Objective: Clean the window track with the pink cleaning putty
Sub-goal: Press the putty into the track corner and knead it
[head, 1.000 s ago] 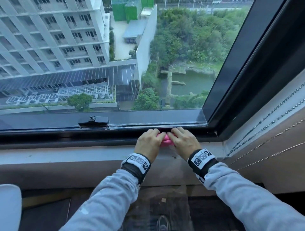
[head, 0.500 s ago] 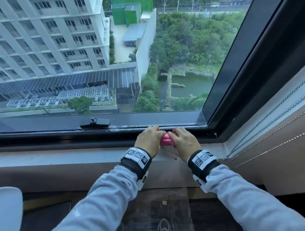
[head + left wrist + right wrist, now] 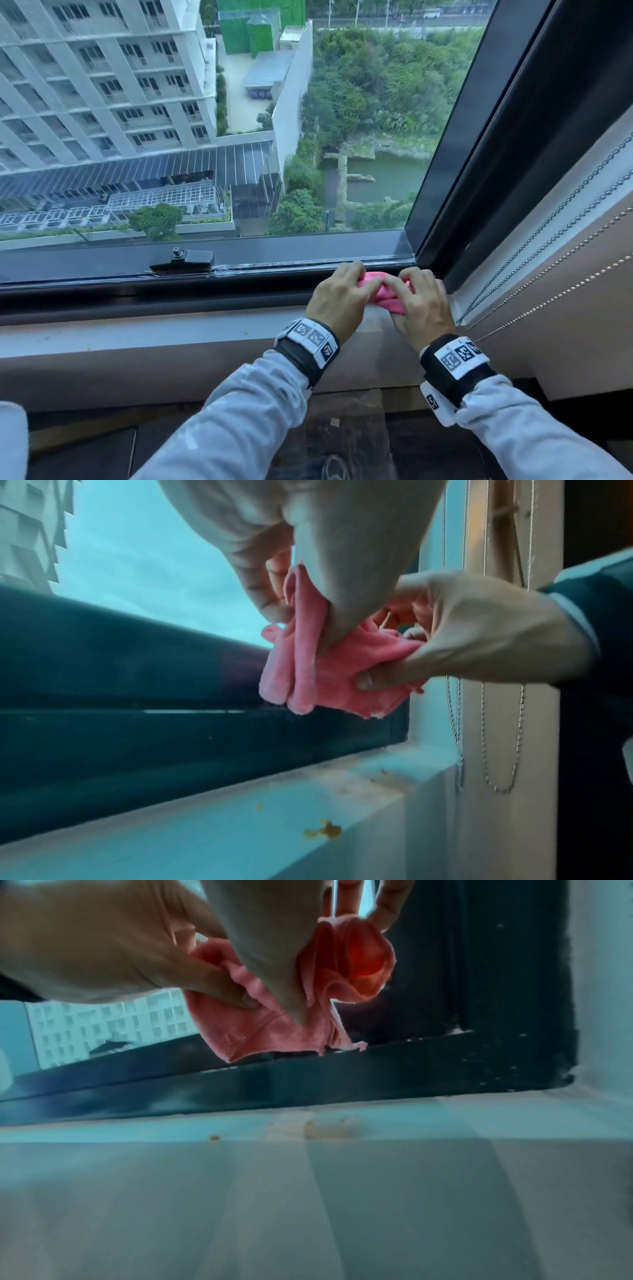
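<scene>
At the right end of the window track [image 3: 239, 291] | pink putty [image 3: 387, 296] held just above it, folded, stretched between both hands | left hand [image 3: 339, 301] pinching its left part | right hand [image 3: 421, 308] pinching its right part | crumbs [image 3: 325, 831] on sill [image 3: 137, 334]

Your left hand [image 3: 337, 301] and right hand [image 3: 423, 303] cover most of pink putty [image 3: 385, 298]; window track [image 3: 205, 291] beneath hidden; fingertips unseen.

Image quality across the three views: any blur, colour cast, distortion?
Head view: sharp, daylit, wide-angle bending of the window frame. Left wrist: blue cast, the left hand close and soft, the pink putty clear. Right wrist: blue cast, the sill blurred, putty backlit red.
</scene>
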